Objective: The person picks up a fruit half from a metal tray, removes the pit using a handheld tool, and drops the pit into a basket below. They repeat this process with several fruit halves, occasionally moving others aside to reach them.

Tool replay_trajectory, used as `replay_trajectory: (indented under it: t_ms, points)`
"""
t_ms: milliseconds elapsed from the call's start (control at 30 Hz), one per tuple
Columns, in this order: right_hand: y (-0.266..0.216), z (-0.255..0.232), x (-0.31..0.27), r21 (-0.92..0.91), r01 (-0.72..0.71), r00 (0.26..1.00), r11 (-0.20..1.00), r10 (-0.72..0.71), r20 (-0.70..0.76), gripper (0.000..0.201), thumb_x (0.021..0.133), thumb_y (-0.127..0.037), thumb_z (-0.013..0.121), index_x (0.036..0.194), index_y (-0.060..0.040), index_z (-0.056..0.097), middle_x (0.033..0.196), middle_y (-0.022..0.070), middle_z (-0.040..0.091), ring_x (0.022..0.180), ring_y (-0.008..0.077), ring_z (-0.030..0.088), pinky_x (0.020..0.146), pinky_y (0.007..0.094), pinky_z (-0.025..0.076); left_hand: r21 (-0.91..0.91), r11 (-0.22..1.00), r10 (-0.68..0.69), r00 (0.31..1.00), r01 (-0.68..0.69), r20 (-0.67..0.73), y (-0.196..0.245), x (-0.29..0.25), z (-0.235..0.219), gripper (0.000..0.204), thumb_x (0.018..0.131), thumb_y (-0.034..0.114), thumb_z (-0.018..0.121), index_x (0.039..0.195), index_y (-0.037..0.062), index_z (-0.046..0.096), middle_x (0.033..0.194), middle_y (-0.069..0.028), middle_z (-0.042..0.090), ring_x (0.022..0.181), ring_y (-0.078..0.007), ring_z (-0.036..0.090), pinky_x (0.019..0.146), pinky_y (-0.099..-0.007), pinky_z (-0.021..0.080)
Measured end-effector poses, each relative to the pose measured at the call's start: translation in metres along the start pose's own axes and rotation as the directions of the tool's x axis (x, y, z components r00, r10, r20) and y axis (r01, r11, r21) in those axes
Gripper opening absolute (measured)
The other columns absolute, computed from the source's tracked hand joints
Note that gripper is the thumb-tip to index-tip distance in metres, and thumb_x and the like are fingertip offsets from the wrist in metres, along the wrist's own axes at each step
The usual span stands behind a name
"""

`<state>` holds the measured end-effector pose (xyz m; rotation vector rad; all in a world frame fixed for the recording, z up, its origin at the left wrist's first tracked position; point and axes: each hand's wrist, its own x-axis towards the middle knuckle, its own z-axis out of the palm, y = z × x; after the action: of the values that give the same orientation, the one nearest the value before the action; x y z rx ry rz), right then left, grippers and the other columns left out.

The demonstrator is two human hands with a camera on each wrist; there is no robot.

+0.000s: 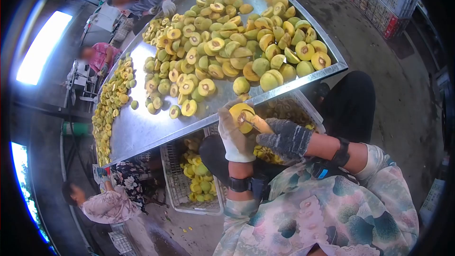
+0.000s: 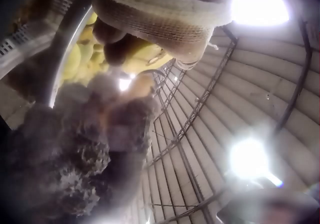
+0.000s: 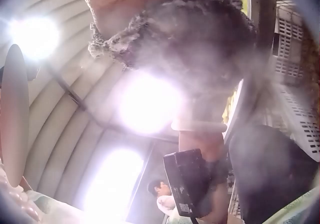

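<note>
We see the left hand, in a white glove, with its grip closed round a yellow fruit half, cut face showing, just beyond the near edge of the bench. The right hand, in a dark grey knitted glove, has its grip narrowed on an orange-handled tool, whose far end meets the fruit's cut face; we cannot tell how deep it sits.

On the metal bench we see a large heap of halved fruit, green-skinned and yellow-fleshed, with a smaller band of halves along the left side. Below the bench's near edge, a pale plastic crate holds yellow-green pieces. Another crate lies beneath the hands. Around the bench's far and left sides we see three other people, one with a white-gloved hand at the heap.
</note>
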<state>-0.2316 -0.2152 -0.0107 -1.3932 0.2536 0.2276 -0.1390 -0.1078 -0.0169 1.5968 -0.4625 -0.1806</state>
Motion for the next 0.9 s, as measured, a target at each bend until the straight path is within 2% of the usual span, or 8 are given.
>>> replay_trajectory:
  t_ms: [67,200,300,367,600,700,767,900]
  points:
    - [0.004,0.003,-0.003,-0.060,-0.013,0.999,0.998,0.011,-0.030,0.026,0.085,-0.022,0.060,0.103,-0.0026,0.056,0.078,0.0073,0.061,0.069,0.0120,0.056,0.061,0.0276,0.046,-0.279,0.943,-0.205,0.978,0.183,-0.050,0.008,-0.004,0.003,0.058,0.091,0.057,0.035,0.107,0.0039,0.052,0.091,-0.0105,0.060,0.077,-0.0175,0.060,0.062,-0.0269,0.052]
    - [0.006,0.000,-0.006,-0.092,0.065,0.998,0.994,-0.063,0.022,0.029,0.087,-0.023,0.059,0.108,-0.0031,0.054,0.083,0.0035,0.058,0.071,0.0099,0.052,0.063,0.0256,0.044,-0.228,0.960,-0.186,0.979,0.165,-0.078,0.011,-0.009,0.006,0.060,0.090,0.058,0.036,0.106,0.0023,0.053,0.090,-0.0108,0.060,0.078,-0.0176,0.060,0.064,-0.0276,0.051]
    - [-0.002,-0.005,-0.012,0.120,-0.100,0.982,0.988,0.078,0.174,0.025,0.087,-0.023,0.057,0.104,-0.0046,0.055,0.070,0.0023,0.057,0.054,0.0091,0.051,0.047,0.0254,0.042,-0.077,0.992,-0.094,0.993,0.099,0.071,0.014,-0.010,-0.004,0.062,0.090,0.059,0.035,0.107,0.0023,0.052,0.092,-0.0114,0.060,0.080,-0.0177,0.060,0.066,-0.0274,0.051]
    - [0.005,-0.004,-0.009,0.108,-0.016,0.991,0.994,0.001,0.132,0.024,0.088,-0.024,0.057,0.103,-0.0051,0.055,0.069,0.0012,0.056,0.055,0.0080,0.050,0.047,0.0251,0.041,-0.441,0.832,-0.282,0.942,0.336,0.184,0.035,-0.014,-0.001,0.064,0.089,0.061,0.033,0.107,0.0021,0.052,0.092,-0.0124,0.060,0.081,-0.0179,0.059,0.069,-0.0275,0.051]
    - [-0.005,0.006,-0.018,0.058,-0.065,0.996,0.996,0.061,0.068,0.031,0.088,-0.020,0.057,0.113,-0.0030,0.052,0.084,0.0022,0.058,0.071,0.0084,0.051,0.060,0.0249,0.044,-0.274,0.951,-0.140,0.990,0.141,0.021,0.019,-0.014,0.007,0.071,0.087,0.065,0.033,0.111,0.0001,0.051,0.095,-0.0126,0.060,0.083,-0.0181,0.059,0.074,-0.0288,0.051]
    - [0.006,0.015,-0.019,0.115,0.083,0.997,0.990,-0.083,-0.005,0.031,0.088,-0.019,0.057,0.114,-0.0031,0.051,0.083,0.0016,0.057,0.070,0.0087,0.052,0.060,0.0251,0.045,-0.148,0.989,-0.001,0.994,-0.015,-0.107,0.012,-0.018,0.013,0.075,0.085,0.066,0.035,0.111,-0.0023,0.051,0.095,-0.0133,0.060,0.083,-0.0187,0.060,0.074,-0.0294,0.050]
    - [0.007,0.019,-0.021,0.117,0.185,0.982,0.976,-0.178,-0.063,0.032,0.087,-0.020,0.057,0.111,0.0004,0.053,0.090,0.0101,0.061,0.081,0.0145,0.054,0.072,0.0300,0.046,-0.085,0.995,0.041,0.977,-0.060,-0.207,0.017,-0.020,0.016,0.077,0.083,0.068,0.039,0.109,-0.0037,0.051,0.094,-0.0144,0.060,0.083,-0.0197,0.060,0.074,-0.0298,0.050]
    - [-0.007,0.007,-0.027,0.148,0.025,0.999,0.989,-0.030,0.032,0.031,0.087,-0.020,0.057,0.110,-0.0001,0.053,0.087,0.0080,0.060,0.078,0.0137,0.054,0.069,0.0294,0.046,-0.128,0.992,-0.021,0.998,0.012,-0.067,0.021,-0.018,0.005,0.080,0.079,0.072,0.041,0.109,-0.0020,0.051,0.094,-0.0135,0.061,0.083,-0.0198,0.060,0.074,-0.0301,0.050]
